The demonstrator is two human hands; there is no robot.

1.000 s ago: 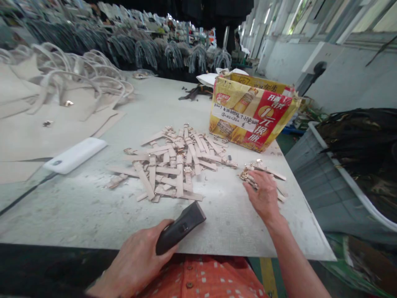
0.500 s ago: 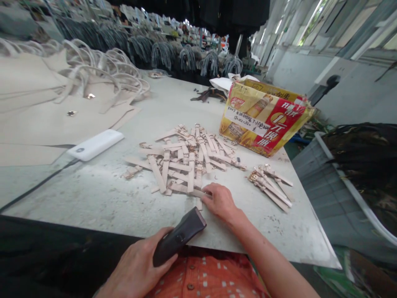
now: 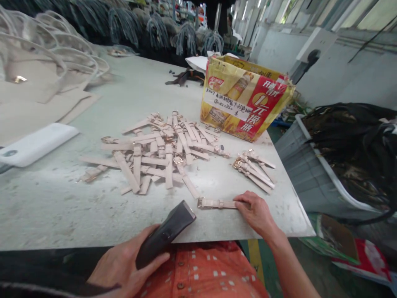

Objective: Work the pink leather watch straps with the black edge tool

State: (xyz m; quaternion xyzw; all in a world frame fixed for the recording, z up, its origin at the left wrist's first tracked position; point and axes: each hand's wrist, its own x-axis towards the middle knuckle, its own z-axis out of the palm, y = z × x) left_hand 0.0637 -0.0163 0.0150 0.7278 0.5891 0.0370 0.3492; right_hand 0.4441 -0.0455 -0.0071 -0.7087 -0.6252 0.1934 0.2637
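Observation:
My left hand (image 3: 130,258) is wrapped round a dark electric hair clipper (image 3: 166,234), its head pointing up and right over the table's front edge. In my right hand (image 3: 256,212) is the plain end of a beige buckle strap (image 3: 218,203). The strap lies sideways just above or on the table, its metal buckle towards the left, apart from the clipper head. Beyond it spreads a loose pile of similar beige straps (image 3: 155,159) with gold-coloured buckles. A smaller bunch of straps (image 3: 254,169) lies to the right.
A yellow and red cardboard box (image 3: 238,99) stands behind the piles. On the left are a white power bank (image 3: 39,145) with a cable, and beige bag panels (image 3: 40,97) with looped handles. A grey bin (image 3: 313,165) with dark material stands right of the table (image 3: 102,219).
My right hand has drawn one strap out of the pile, to the right and clear of it. My left hand still holds the clipper. The view has shifted right and down.

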